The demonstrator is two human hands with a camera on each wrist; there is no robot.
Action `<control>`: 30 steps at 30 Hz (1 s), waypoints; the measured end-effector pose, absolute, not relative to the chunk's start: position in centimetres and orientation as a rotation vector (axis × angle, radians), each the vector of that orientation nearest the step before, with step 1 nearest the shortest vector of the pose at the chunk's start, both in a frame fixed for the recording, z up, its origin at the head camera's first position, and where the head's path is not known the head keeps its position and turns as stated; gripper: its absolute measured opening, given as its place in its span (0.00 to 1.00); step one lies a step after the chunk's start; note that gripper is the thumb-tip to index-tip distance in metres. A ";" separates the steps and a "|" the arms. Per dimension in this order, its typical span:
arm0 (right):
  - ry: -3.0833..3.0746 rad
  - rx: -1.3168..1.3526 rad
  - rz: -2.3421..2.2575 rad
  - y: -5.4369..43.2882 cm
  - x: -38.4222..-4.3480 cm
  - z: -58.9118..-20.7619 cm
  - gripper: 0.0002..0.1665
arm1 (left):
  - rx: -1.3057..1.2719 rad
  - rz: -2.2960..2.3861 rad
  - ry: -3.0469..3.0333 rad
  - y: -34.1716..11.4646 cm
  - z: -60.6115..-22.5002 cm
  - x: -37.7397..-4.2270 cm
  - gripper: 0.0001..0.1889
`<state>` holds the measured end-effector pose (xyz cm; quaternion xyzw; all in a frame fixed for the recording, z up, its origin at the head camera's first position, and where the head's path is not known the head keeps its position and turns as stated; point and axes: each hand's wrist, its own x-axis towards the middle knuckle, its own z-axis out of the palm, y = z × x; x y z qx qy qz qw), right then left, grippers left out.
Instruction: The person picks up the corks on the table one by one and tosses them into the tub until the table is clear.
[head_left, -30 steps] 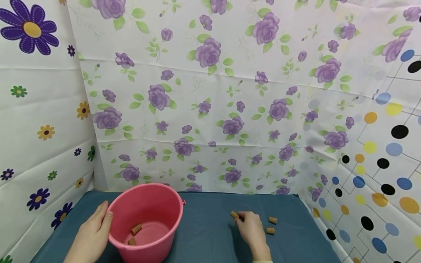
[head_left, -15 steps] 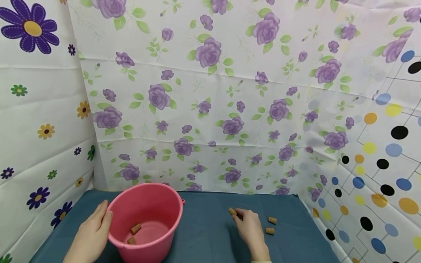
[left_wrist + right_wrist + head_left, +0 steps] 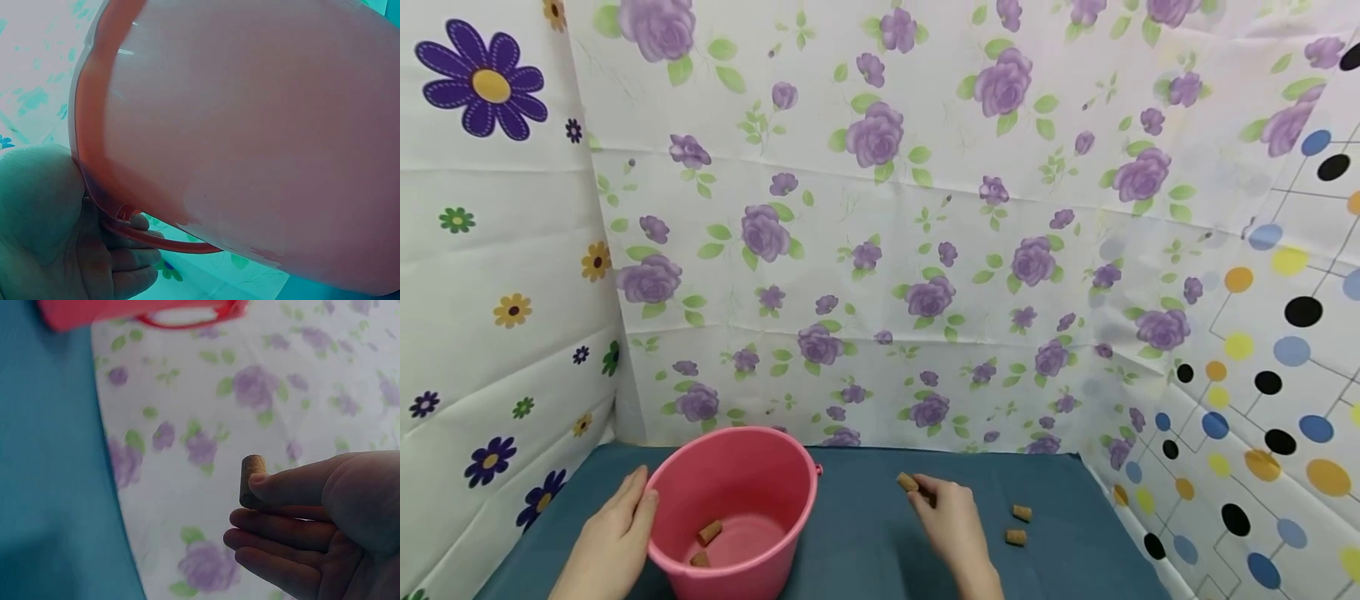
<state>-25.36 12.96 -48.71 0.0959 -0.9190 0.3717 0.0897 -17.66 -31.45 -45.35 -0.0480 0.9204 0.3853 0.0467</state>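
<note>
A pink bucket [image 3: 730,500] stands on the dark table cloth with its mouth leaning toward me. Inside it lie two corks; one cork [image 3: 710,532] is lengthwise near the left wall. My left hand [image 3: 604,540] holds the bucket's left rim, with its thumb at the edge; in the left wrist view its fingers [image 3: 134,257] lie beside the handle [image 3: 169,244]. My right hand [image 3: 951,521] pinches a cork [image 3: 253,481] between thumb and fingers, above the table and right of the bucket. The other fingers extend below the cork.
Two loose corks lie right of my right hand, a farther cork [image 3: 1022,512] and a nearer cork [image 3: 1016,537]. A dark blue-green cloth [image 3: 857,533] covers the table. Behind hangs a rose-patterned sheet [image 3: 880,250], with printed sheets on both sides.
My right hand has moved left toward the bucket with the cork pinched in it. The left hand and the bucket stay in place. The view has tipped slightly upward.
</note>
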 end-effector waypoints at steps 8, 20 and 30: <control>-2.618 0.435 1.152 9.2 -23.7 -45.6 0.20 | -0.170 1.193 2.801 -31.2 -45.5 -17.5 0.46; -2.487 0.581 1.237 4.3 -21.7 -42.8 0.19 | -0.156 1.215 2.814 -31.3 -45.2 -17.5 0.45; -2.428 0.701 1.191 2.3 -20.8 -42.3 0.19 | -0.166 1.216 2.816 -31.2 -45.2 -17.5 0.45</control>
